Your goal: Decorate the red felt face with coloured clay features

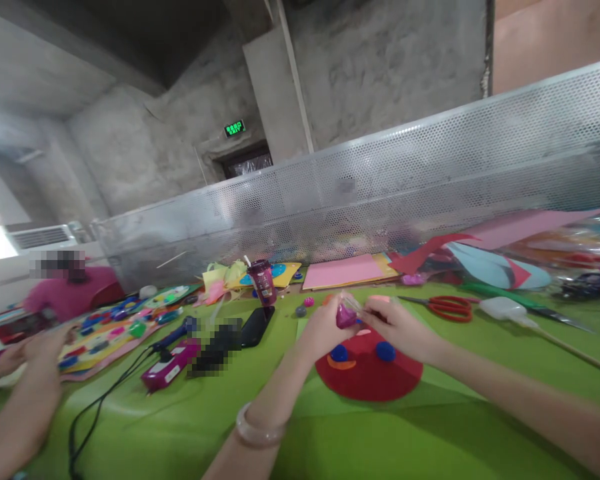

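1. My left hand (325,327) and right hand (395,323) meet above the green tabletop (380,447), pinching a small magenta ball (346,315) between their fingertips.
2. A pale bangle (257,433) circles my left wrist.
3. Just below the hands lies a red round felt piece (375,380) with two blue pom-poms (385,351) on it.
4. To the right, well apart from my hands, lie red-handled scissors (450,307) and beside them a white glue bottle (503,308).
5. To the left lie a black phone (257,325) and a magenta device with a black cable (170,373); a dark purple cup (263,281) stands behind them.
6. At the far left, another person's hands (40,347) rest near a colourful board (115,330).
7. A perforated metal screen (430,167) runs along the back of the tabletop.
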Demonstrator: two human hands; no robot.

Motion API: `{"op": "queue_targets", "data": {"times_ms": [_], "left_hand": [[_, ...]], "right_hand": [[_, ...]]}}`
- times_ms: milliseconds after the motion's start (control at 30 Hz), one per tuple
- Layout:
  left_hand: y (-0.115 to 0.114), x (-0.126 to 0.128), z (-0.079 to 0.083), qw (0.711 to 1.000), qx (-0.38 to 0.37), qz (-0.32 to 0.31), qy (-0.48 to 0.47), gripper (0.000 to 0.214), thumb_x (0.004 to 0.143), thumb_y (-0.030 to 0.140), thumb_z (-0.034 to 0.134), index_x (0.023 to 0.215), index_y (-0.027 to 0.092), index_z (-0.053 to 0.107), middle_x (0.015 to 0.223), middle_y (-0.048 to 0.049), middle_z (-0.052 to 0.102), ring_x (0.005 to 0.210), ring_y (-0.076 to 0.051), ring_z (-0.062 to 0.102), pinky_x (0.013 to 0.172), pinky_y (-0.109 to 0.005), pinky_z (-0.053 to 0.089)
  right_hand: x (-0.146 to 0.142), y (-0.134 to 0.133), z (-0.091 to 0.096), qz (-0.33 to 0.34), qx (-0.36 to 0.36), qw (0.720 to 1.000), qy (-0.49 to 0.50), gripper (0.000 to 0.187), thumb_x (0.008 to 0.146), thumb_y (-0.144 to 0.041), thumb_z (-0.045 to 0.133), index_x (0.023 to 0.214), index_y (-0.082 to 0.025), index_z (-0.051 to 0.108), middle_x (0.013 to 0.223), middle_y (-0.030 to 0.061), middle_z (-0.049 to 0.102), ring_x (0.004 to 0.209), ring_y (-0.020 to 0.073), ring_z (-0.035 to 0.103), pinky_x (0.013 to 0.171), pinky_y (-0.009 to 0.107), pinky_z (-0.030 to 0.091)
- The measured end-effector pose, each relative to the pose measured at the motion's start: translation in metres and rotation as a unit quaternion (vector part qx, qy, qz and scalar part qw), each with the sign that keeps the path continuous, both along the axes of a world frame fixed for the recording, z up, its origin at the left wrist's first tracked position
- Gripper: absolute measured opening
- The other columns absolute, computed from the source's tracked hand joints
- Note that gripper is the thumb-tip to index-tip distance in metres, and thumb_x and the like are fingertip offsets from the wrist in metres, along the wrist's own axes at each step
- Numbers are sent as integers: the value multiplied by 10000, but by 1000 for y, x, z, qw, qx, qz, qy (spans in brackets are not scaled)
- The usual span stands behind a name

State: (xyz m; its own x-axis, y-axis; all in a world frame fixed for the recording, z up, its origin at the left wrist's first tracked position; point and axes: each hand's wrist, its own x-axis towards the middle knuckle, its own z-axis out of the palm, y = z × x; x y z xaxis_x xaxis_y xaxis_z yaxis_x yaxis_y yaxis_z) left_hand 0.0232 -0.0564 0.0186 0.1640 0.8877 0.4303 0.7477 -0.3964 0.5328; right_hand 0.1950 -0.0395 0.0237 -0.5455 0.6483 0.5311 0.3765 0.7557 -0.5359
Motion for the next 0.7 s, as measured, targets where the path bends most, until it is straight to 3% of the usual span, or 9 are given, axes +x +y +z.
{"op": "queue_targets", "data": {"times_ms": [167,400,700], "left_hand": [[1,-5,1,999,27,-25,-17,428,694,390,655,1061,226,509,978,-26,664,874,-194,620,732,-273,471],[-1,-3,-1,998,39,-40,-1,316,667,321,662,951,226,559,828,9,657,737,-170,609,653,-256,451],[-4,-4,1,997,32,-59,28,327,662,319,669,956,222,566,827,-6,671,734,-188,613,649,-272,448]], "right_hand": [[1,-2,1,-3,5,1000,10,272,852,-325,370,606,-208,368,569,-35,387,540,129,384,507,247,299],[0,-6,1,-10,19,1000,19,223,807,-243,389,595,-209,329,544,-43,365,526,122,358,497,242,276],[3,-3,0,-1,27,1000,1,215,842,-260,412,636,-200,389,572,-35,416,529,120,375,500,242,296]]}}
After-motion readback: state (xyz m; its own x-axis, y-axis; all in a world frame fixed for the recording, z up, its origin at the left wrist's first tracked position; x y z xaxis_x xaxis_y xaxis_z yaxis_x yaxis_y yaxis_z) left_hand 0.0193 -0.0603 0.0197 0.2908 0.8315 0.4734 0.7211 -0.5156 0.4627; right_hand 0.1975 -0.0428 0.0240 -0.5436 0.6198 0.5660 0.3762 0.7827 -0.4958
